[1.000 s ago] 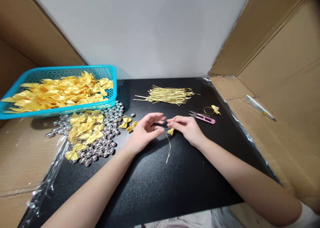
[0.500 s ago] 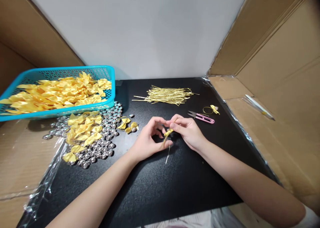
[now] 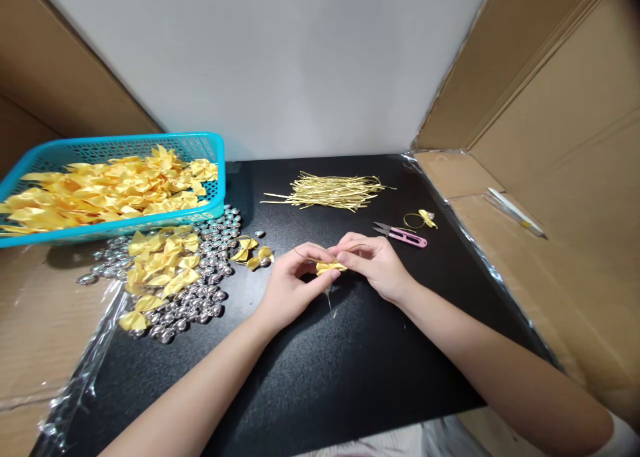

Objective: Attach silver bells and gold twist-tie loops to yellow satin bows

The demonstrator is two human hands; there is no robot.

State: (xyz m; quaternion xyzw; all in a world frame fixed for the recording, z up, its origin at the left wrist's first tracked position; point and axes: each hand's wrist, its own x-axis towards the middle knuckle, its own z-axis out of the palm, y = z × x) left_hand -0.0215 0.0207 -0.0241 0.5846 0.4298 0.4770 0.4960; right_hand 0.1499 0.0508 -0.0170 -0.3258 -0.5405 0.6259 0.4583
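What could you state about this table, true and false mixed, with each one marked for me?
1. The left hand and right hand meet at a yellow bow. True.
2. The right hand grips the pink snips. False: the pink snips lie on the black table.
3. The blue basket holds many yellow bows. True.
4. The gold strips are in the basket. False: the gold strips lie in a bundle on the table.
5. Silver beads lie near the basket. True.
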